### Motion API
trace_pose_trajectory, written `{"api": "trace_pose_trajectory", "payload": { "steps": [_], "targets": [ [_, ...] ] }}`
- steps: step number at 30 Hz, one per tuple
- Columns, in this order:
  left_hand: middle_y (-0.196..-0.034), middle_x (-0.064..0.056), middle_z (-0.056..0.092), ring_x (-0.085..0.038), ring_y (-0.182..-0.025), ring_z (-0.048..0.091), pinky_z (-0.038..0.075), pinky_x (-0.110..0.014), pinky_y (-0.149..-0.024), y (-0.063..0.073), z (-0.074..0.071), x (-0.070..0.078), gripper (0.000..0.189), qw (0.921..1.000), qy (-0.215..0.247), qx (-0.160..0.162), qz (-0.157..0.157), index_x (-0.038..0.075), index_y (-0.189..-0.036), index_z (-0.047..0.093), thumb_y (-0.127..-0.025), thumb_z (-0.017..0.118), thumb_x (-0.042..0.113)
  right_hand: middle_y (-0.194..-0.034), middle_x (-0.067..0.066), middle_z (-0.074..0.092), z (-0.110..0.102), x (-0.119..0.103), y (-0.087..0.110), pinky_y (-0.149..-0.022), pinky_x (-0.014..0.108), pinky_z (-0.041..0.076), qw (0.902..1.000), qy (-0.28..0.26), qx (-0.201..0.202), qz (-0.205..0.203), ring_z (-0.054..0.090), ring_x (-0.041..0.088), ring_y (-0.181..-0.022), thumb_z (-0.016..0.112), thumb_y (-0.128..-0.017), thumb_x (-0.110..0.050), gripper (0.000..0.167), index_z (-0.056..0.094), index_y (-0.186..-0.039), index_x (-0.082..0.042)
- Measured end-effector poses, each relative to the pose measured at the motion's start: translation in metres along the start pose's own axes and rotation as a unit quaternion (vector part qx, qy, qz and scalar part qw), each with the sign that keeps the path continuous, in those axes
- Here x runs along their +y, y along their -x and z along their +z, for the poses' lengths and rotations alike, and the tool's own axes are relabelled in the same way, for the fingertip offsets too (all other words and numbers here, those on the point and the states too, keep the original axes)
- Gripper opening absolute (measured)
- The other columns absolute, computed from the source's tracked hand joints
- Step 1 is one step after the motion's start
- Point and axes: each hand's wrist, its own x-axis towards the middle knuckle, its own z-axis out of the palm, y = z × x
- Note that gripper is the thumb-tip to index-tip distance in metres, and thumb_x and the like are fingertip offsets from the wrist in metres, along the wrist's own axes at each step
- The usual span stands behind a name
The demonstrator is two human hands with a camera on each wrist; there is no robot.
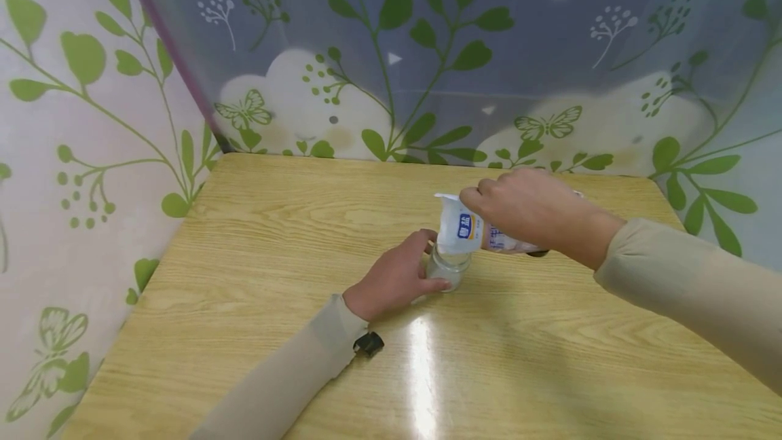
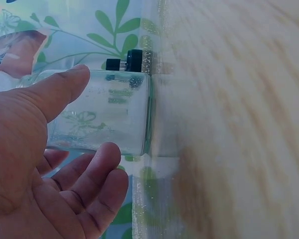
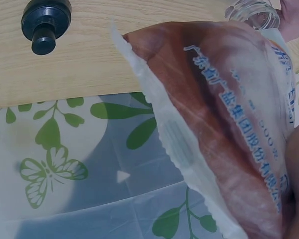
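Note:
A clear glass jar [image 1: 451, 267] stands upright on the wooden table, looking whitish toward its base. My left hand [image 1: 394, 278] holds it, thumb on one side and fingers on the other, as the left wrist view also shows around the jar [image 2: 107, 112]. Above the jar's mouth, my right hand [image 1: 528, 212] grips a salt bag [image 1: 462, 226] from above. The bag is tilted, its white end down over the jar opening. Brown and clear film with blue print covers the salt bag [image 3: 204, 109] in the right wrist view.
A black knobbed lid [image 3: 46, 22] rests on the table [image 1: 293, 223], mostly hidden behind the bag in the head view. Leaf-patterned curtains [image 1: 391, 53] border the table at the back and sides. A small black device [image 1: 368, 343] is on the left wrist.

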Motion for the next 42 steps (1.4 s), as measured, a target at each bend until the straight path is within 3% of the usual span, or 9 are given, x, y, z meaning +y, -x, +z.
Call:
{"api": "trace_pose_trajectory", "payload": {
  "steps": [11, 19, 42],
  "targets": [
    [-0.125, 0.002, 0.064, -0.009, -0.099, 0.064, 0.054, -0.030, -0.081, 0.001, 0.000, 0.001, 0.081, 1.0000, -0.002, -0.003, 0.006, 0.014, -0.150, 0.041, -0.087, 0.083, 0.044, -0.078, 0.007, 0.061, 0.000, -0.002, -0.002, -0.055, 0.038, 0.055, 0.9995, -0.006, -0.030, 0.005, 0.056, 0.021, -0.057, 0.089, -0.079, -0.034, 0.050, 0.056, -0.103, -0.006],
    [-0.127, 0.002, 0.064, -0.011, -0.106, 0.064, 0.054, -0.030, -0.084, 0.000, 0.001, 0.001, 0.080, 0.9999, -0.003, -0.005, 0.008, 0.015, -0.149, 0.042, -0.087, 0.083, 0.045, -0.076, 0.007, 0.059, 0.000, -0.001, -0.002, -0.054, 0.038, 0.055, 0.9996, -0.007, -0.026, 0.003, 0.055, 0.021, -0.056, 0.089, -0.077, -0.029, 0.049, 0.055, -0.101, -0.005],
    [-0.130, 0.000, 0.063, -0.012, -0.100, 0.066, 0.055, -0.032, -0.082, 0.001, 0.001, 0.000, 0.079, 0.9999, -0.012, -0.007, 0.007, 0.016, -0.149, 0.040, -0.089, 0.081, 0.048, -0.075, 0.004, 0.060, -0.006, 0.008, 0.000, -0.053, 0.041, 0.055, 0.9996, -0.026, -0.005, -0.003, 0.056, 0.020, -0.057, 0.089, -0.077, -0.032, 0.046, 0.055, -0.097, -0.008]
  ]
}}
